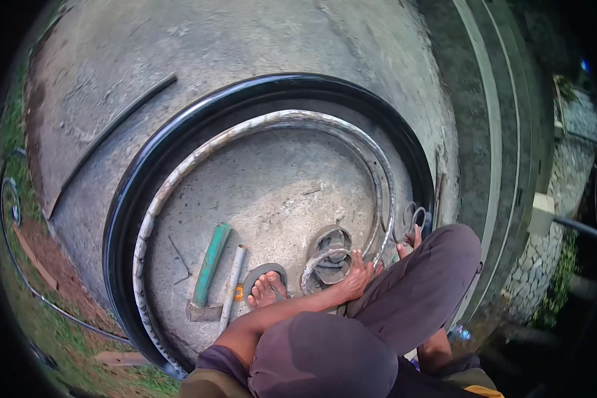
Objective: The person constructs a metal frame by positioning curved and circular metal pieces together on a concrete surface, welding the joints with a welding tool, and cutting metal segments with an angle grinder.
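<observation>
My left hand [357, 278] reaches in from the lower edge, fingers stretched out against a bent metal ring [325, 253] and the ends of a long mottled silvery hoop [232, 131]. A grey ring-shaped piece [321, 237] lies beside it. My right hand [411, 241] is partly hidden behind my raised knee, fingers apart just below small loops [416, 216] at the hoop's right; whether it touches them is unclear. A green tool [212, 262] with a grey end, a pale pipe [233, 282] and a thin bent rod [179, 265] lie left of my sandalled foot [265, 288].
A large black curved tube [225, 93] arcs around the hoop on a concrete slab [265, 40]. A dark straight bar [113, 136] lies at left, beside grass [20, 252] and another thin hoop [66, 312]. Steps or ledges [487, 119] and a stone wall [537, 265] are at right.
</observation>
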Tool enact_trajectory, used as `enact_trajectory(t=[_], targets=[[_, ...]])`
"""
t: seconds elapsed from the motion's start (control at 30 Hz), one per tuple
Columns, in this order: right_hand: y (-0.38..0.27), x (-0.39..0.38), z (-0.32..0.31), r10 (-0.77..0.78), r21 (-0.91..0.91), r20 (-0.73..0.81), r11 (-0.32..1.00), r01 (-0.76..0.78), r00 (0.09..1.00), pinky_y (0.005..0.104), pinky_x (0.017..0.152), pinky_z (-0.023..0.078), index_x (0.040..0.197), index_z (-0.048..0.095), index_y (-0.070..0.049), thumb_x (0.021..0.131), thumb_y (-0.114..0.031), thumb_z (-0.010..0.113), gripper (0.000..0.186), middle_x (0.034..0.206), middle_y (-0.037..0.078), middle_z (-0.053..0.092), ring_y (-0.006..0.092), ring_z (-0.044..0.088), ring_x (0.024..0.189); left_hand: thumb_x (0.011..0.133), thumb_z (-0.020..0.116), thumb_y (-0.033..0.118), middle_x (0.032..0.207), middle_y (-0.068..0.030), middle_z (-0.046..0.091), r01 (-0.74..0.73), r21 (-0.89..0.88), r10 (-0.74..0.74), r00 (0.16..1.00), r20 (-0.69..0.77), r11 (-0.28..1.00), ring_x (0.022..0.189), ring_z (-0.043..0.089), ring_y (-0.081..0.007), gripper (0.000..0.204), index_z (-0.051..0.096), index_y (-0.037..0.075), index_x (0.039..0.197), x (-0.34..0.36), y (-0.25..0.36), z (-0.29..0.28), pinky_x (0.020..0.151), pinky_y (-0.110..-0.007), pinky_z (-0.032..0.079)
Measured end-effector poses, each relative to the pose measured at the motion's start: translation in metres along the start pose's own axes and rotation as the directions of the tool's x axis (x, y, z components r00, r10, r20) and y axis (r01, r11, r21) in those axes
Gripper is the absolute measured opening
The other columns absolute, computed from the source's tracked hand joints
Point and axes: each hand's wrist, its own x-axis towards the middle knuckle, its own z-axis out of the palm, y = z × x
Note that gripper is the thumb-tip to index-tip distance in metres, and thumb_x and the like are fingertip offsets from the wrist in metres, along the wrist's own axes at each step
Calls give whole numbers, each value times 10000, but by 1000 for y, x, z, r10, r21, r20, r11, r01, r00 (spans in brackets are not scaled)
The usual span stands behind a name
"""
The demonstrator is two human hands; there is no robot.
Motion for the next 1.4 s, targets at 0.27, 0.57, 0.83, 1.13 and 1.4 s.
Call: enact_trajectory(t=[0.27, 0.57, 0.83, 1.13, 1.4], targets=[[-64, -62, -85, 146, -136, -341, 970, -202, 929, 398, 942, 504, 1450, 491, -97, 923, -154, 694, 568, 1170, 166, 680, 297, 664, 1098, 754, 735, 272, 1441, -437, 345, 121, 18, -121, 993, -10, 993, 1350, 380, -557, 696, 432, -109, 1250, -5, -10, 13, 1118, -573, 327], [55, -208, 3, 548, 35, -416, 807, -590, 726, 456, 965, 482, 1389, 537, -29, 907, -299, 714, 580, 1217, 253, 635, 395, 623, 1129, 754, 729, 205, 1381, -431, 433, 67, 62, -67, 998, 6, 996, 1305, 437, -554, 922, 246, -200, 1426, -23, -13, -3, 1125, -490, 364], [92, -192, 47, 598, 150, -557, 755, -638, 576, 474, 1019, 430, 1335, 563, 4, 867, -245, 741, 559, 1224, 239, 605, 396, 550, 1197, 741, 733, 196, 1360, -412, 475, 300, 28, -300, 940, 164, 954, 1308, 469, -518, 931, 260, -169, 1456, -9, 5, -9, 1111, -470, 401], [116, -225, 52, 906, 400, -159, 422, -814, 392, 510, 784, 516, 1183, 575, 40, 827, -473, 777, 656, 968, 243, 693, 444, 678, 862, 748, 723, 180, 1086, -311, 621, 266, 118, -281, 950, 138, 957, 949, 644, -461, 814, 354, -146, 1395, -11, 3, -16, 840, -472, 528], [114, -216, 79, 941, 928, 3, 124, -352, 339, 294, 477, 432, 1026, 527, 16, 879, -41, 663, 209, 776, 61, 562, 116, 533, 543, 736, 729, 179, 1109, -309, 589, 185, 119, -194, 978, 76, 976, 1004, 607, -469, 757, 394, -118, 1346, -11, -1, -20, 879, -477, 500]])
